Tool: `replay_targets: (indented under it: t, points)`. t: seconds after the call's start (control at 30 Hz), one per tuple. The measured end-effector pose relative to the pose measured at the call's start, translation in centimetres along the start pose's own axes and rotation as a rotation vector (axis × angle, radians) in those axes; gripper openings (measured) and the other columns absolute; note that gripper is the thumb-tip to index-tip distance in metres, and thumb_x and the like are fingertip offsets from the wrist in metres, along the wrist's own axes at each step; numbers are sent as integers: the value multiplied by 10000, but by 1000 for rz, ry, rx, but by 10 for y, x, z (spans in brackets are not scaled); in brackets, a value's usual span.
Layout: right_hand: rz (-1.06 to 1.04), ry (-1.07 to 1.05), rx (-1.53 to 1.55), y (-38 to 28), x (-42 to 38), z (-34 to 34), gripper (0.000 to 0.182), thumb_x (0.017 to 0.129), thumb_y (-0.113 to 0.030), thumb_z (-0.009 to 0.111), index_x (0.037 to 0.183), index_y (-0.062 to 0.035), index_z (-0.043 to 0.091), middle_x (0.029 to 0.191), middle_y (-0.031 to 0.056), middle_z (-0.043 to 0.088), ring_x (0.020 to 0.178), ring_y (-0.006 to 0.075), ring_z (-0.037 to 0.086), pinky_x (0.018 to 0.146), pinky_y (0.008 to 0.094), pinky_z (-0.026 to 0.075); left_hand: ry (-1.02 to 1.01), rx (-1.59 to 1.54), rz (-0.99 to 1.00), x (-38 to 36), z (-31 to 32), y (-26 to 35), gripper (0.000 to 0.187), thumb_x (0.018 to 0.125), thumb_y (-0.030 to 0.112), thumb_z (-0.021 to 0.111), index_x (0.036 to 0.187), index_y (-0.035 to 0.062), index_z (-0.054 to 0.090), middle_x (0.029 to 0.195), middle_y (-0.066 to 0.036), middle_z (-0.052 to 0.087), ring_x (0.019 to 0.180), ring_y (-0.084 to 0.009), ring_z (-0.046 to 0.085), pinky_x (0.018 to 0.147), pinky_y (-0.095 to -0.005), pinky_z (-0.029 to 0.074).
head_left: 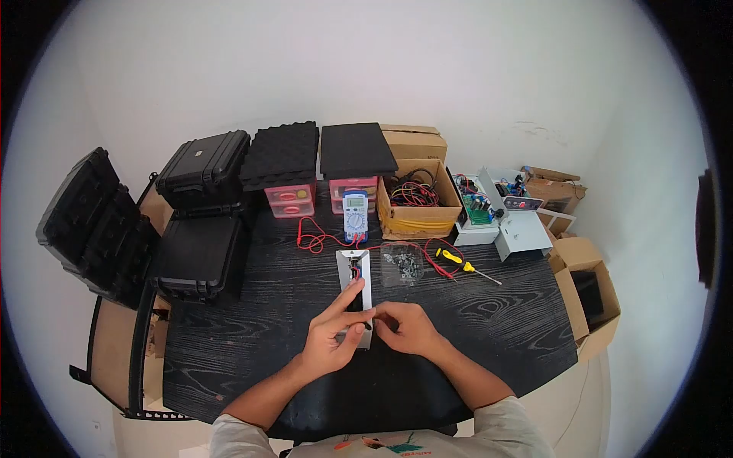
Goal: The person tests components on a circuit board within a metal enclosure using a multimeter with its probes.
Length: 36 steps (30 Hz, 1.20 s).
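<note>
On the dark table in front of me lies a long, narrow, light metal housing (343, 267), with coloured wires (355, 271) at its far end and a black part (356, 302) inside. My left hand (333, 336) rests over the housing, fingers stretched and apart, the index finger reaching toward the wires. At the housing's right edge my right hand (408, 330) has its fingers curled in a pinch near the left fingertips. What it pinches is hidden. Beyond the housing lies a multimeter (355, 217) with red leads; right of it is a clear tray of small metal parts (403, 265).
A yellow-handled screwdriver (467, 265) and a red probe (443, 272) lie to the right. Behind are a cardboard box of cables (420, 223), pink drawers (293, 208) and an opened device with a green circuit board (477, 210). Black cases (200, 244) stand left.
</note>
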State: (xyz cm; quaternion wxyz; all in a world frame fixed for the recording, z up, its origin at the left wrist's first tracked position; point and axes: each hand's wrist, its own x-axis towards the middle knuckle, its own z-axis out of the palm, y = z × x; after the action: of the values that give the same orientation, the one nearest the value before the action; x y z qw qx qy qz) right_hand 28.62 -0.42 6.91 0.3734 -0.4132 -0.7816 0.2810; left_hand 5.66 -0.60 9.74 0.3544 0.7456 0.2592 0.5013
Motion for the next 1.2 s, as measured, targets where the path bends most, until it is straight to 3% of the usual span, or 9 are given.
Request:
replay_targets:
  t: [0.07,0.17,0.57,0.67,0.87,1.07,1.13,1.2]
  points:
    - [76,63,119,-5,0,4,242,940,-70,746,1164,-64,654,838,130,739,755,231,772,696,346,591,-1,5,4,0,0,0,254,1046,106,647,1216,-36,771,1602,-317,491,1535,-454,430,1227,-486,379]
    - [1,97,67,-3,-1,7,226,953,-74,749,1158,-67,654,820,129,735,745,229,770,685,346,588,-2,-7,-14,-1,-1,0,256,1047,110,647,1215,-38,772,1603,-316,490,1536,-454,429,1227,-485,379]
    - [79,109,183,0,0,14,125,1035,-71,700,1136,-31,639,795,68,715,698,89,693,635,289,543,3,-9,12,0,0,-1,253,1041,101,653,1216,-43,768,1603,-321,487,1539,-453,424,1236,-485,366]
    - [221,34,528,20,0,22,116,1030,-60,704,1122,-29,641,801,33,714,698,51,658,624,270,525,2,-8,13,-1,0,-1,250,1038,95,656,1214,-43,767,1603,-321,487,1538,-452,425,1238,-486,364]
    - [27,137,221,7,-1,18,105,1031,-70,711,1106,-33,648,799,0,688,666,18,594,593,240,485,-2,7,-2,-1,0,-1,241,1035,93,659,1199,-47,767,1601,-324,488,1538,-448,429,1231,-484,374]
    - [245,-89,660,23,0,14,89,1067,-100,674,1121,-35,646,875,-6,682,763,39,622,680,240,524,-56,-10,-25,3,-3,4,270,1050,137,654,1222,-41,762,1624,-326,458,1525,-444,449,1204,-466,403]
    - [223,-60,726,26,0,13,128,1086,-122,651,1178,-36,631,899,-3,672,810,47,628,711,240,527,-106,46,46,7,-7,3,340,1074,220,648,1272,-37,750,1630,-331,446,1496,-437,495,1152,-444,458]
    - [216,1,745,28,1,11,226,1103,-157,627,1291,-41,579,906,1,664,820,57,626,729,244,528,-175,79,81,13,-10,9,371,1047,211,682,1329,-28,717,1651,-319,424,1503,-444,484,1156,-449,458]
